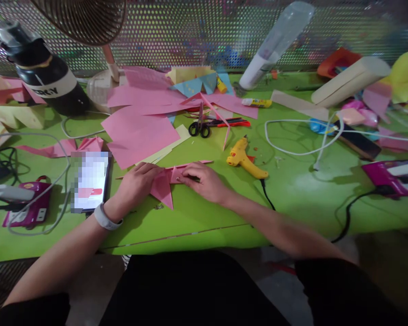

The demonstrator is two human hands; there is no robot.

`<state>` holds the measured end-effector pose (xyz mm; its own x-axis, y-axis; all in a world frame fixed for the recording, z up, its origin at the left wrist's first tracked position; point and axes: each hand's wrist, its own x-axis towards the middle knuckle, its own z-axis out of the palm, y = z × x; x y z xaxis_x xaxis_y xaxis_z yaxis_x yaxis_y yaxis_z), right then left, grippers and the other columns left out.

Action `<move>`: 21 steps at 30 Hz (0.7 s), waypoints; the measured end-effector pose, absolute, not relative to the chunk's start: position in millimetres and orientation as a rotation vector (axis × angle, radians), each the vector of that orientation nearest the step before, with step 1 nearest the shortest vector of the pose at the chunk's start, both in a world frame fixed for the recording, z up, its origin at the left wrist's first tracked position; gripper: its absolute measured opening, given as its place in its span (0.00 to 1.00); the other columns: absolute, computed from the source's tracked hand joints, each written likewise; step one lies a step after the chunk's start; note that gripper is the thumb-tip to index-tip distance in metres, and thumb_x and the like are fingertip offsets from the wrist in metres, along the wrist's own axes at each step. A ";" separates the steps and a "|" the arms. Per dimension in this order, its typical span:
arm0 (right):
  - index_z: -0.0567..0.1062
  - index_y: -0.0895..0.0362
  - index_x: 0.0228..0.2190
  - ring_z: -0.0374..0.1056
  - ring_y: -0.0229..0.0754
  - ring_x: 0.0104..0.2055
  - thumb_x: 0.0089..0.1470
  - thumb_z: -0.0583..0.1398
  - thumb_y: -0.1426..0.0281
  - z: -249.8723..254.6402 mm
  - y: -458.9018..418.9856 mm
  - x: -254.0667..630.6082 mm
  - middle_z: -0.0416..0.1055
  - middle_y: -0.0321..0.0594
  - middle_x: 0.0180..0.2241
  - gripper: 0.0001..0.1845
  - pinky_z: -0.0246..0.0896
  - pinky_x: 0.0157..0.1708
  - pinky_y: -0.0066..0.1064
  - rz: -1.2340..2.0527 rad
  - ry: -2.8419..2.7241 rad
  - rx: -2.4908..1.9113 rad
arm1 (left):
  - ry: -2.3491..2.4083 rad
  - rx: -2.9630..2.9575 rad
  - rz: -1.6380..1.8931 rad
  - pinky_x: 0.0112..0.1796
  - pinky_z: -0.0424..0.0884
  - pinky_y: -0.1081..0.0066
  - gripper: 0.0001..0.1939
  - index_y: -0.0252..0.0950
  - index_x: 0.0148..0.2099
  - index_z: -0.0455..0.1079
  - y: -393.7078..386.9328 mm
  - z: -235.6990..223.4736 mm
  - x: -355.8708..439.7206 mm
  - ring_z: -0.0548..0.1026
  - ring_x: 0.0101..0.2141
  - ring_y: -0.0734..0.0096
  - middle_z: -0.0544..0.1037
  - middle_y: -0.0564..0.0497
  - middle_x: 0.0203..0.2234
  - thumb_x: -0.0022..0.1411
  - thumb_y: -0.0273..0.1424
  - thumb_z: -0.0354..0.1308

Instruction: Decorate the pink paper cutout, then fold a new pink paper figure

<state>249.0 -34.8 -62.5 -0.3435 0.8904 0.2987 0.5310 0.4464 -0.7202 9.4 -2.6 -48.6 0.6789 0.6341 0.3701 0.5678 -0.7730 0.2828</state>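
Observation:
A folded pink paper piece (163, 188) lies on the green table (292, 190) in front of me, with a pointed flap hanging toward me. My left hand (139, 181) rests on its left part, fingers curled down onto the paper. My right hand (204, 179) presses the right part, fingers pinched along a fold. A thin pink strip runs out from under my right hand toward the back. A white band sits on my left wrist.
A phone (90, 181) lies left of my left hand. Pink sheets (139, 127), black scissors (200, 127), a yellow glue gun (243, 158) with black cord, a white cable (292, 149), a glue stick (256, 103), a fan base and a dark bottle (44, 77) crowd the back.

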 end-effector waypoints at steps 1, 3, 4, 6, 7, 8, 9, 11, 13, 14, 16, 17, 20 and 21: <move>0.79 0.56 0.36 0.72 0.46 0.38 0.61 0.61 0.62 -63.2 -34.8 247.4 0.78 0.43 0.36 0.10 0.68 0.37 0.41 0.740 -1.962 -1.244 | 0.997 2.746 0.683 0.41 0.78 0.61 0.15 0.31 0.50 0.74 -2.8 -48.3 9.6 0.78 0.40 0.63 0.80 0.41 0.41 0.69 0.22 0.47; 0.77 0.54 0.41 0.73 0.45 0.38 0.60 0.62 0.62 -62.8 -35.1 245.0 0.78 0.42 0.37 0.11 0.69 0.37 0.39 0.891 -1.840 -1.308 | 1.010 2.759 0.658 0.41 0.77 0.61 0.16 0.30 0.51 0.73 -3.3 -47.8 9.9 0.77 0.40 0.63 0.80 0.41 0.42 0.69 0.22 0.47; 0.76 0.54 0.43 0.74 0.44 0.38 0.59 0.62 0.61 -62.0 -35.4 244.2 0.78 0.41 0.37 0.13 0.70 0.38 0.39 0.955 -1.779 -1.316 | 1.014 2.769 0.648 0.41 0.77 0.61 0.16 0.30 0.51 0.73 -3.6 -47.8 9.9 0.77 0.40 0.63 0.80 0.42 0.42 0.69 0.22 0.47; 0.74 0.53 0.46 0.75 0.44 0.40 0.59 0.62 0.60 -59.9 -36.2 243.5 0.78 0.40 0.37 0.14 0.70 0.41 0.39 1.041 -1.701 -1.309 | 1.013 2.791 0.642 0.41 0.77 0.62 0.15 0.31 0.51 0.73 -4.2 -48.8 9.8 0.77 0.40 0.63 0.80 0.43 0.42 0.69 0.22 0.48; 0.73 0.53 0.45 0.75 0.44 0.40 0.60 0.62 0.60 -59.0 -36.7 243.5 0.78 0.40 0.37 0.14 0.70 0.42 0.40 1.060 -1.687 -1.308 | 1.012 2.802 0.647 0.41 0.77 0.62 0.15 0.31 0.51 0.73 -4.5 -49.6 9.7 0.77 0.40 0.63 0.80 0.43 0.42 0.69 0.22 0.48; 0.73 0.53 0.45 0.75 0.44 0.40 0.60 0.62 0.60 -58.4 -37.1 243.7 0.78 0.40 0.36 0.14 0.70 0.42 0.40 1.069 -1.687 -1.312 | 1.010 2.812 0.652 0.40 0.77 0.63 0.14 0.31 0.51 0.74 -5.0 -50.4 9.6 0.77 0.40 0.63 0.80 0.44 0.42 0.70 0.23 0.48; 0.72 0.53 0.44 0.75 0.44 0.39 0.60 0.61 0.60 -58.2 -37.4 244.1 0.78 0.40 0.36 0.13 0.71 0.41 0.40 1.069 -1.694 -1.318 | 1.006 2.821 0.651 0.41 0.77 0.64 0.14 0.31 0.51 0.73 -5.5 -51.1 9.5 0.77 0.40 0.63 0.80 0.44 0.42 0.70 0.23 0.48; 0.72 0.53 0.42 0.75 0.44 0.38 0.59 0.62 0.61 -59.2 -37.8 245.0 0.78 0.40 0.35 0.12 0.71 0.40 0.40 1.055 -1.707 -1.328 | 0.999 2.832 0.612 0.42 0.77 0.64 0.15 0.32 0.52 0.72 -6.9 -51.7 9.5 0.77 0.42 0.64 0.80 0.44 0.43 0.70 0.23 0.48; 0.73 0.54 0.42 0.75 0.44 0.38 0.59 0.62 0.61 -61.6 -37.9 246.0 0.78 0.41 0.35 0.12 0.71 0.39 0.40 1.061 -1.702 -1.323 | 1.018 2.825 0.564 0.41 0.77 0.63 0.15 0.31 0.53 0.72 -8.4 -51.3 9.7 0.77 0.42 0.63 0.80 0.44 0.43 0.70 0.22 0.48; 0.73 0.54 0.41 0.75 0.44 0.38 0.59 0.63 0.61 -63.0 -37.9 246.4 0.78 0.41 0.36 0.12 0.72 0.39 0.40 1.072 -1.694 -1.315 | 1.036 2.816 0.546 0.41 0.77 0.63 0.14 0.31 0.52 0.72 -9.1 -50.9 9.7 0.77 0.42 0.63 0.80 0.44 0.42 0.69 0.22 0.48; 0.74 0.54 0.41 0.75 0.44 0.39 0.58 0.63 0.61 -65.4 -37.8 246.9 0.78 0.41 0.36 0.12 0.72 0.39 0.40 1.090 -1.680 -1.294 | 1.070 2.793 0.522 0.40 0.77 0.63 0.13 0.31 0.50 0.72 -10.0 -50.3 9.7 0.77 0.41 0.63 0.80 0.44 0.41 0.69 0.22 0.50; 0.74 0.54 0.41 0.75 0.44 0.39 0.58 0.63 0.61 -66.1 -37.7 246.9 0.78 0.42 0.37 0.12 0.73 0.40 0.41 1.092 -1.680 -1.280 | 1.074 2.784 0.524 0.39 0.77 0.64 0.12 0.31 0.49 0.73 -10.2 -50.2 9.6 0.77 0.42 0.63 0.80 0.44 0.41 0.68 0.22 0.50; 0.76 0.54 0.41 0.74 0.44 0.39 0.56 0.65 0.61 -66.0 -37.2 246.5 0.78 0.42 0.38 0.13 0.73 0.41 0.42 1.082 -1.705 -1.237 | 1.055 2.772 0.541 0.40 0.77 0.65 0.11 0.32 0.47 0.74 -10.0 -51.1 8.7 0.77 0.43 0.63 0.80 0.44 0.42 0.69 0.23 0.51; 0.76 0.53 0.41 0.74 0.44 0.39 0.56 0.65 0.62 -65.3 -37.0 246.3 0.78 0.42 0.38 0.13 0.73 0.42 0.42 1.084 -1.716 -1.227 | 1.059 2.776 0.553 0.39 0.77 0.66 0.11 0.32 0.47 0.74 -9.8 -51.5 8.3 0.77 0.43 0.64 0.80 0.44 0.42 0.69 0.23 0.50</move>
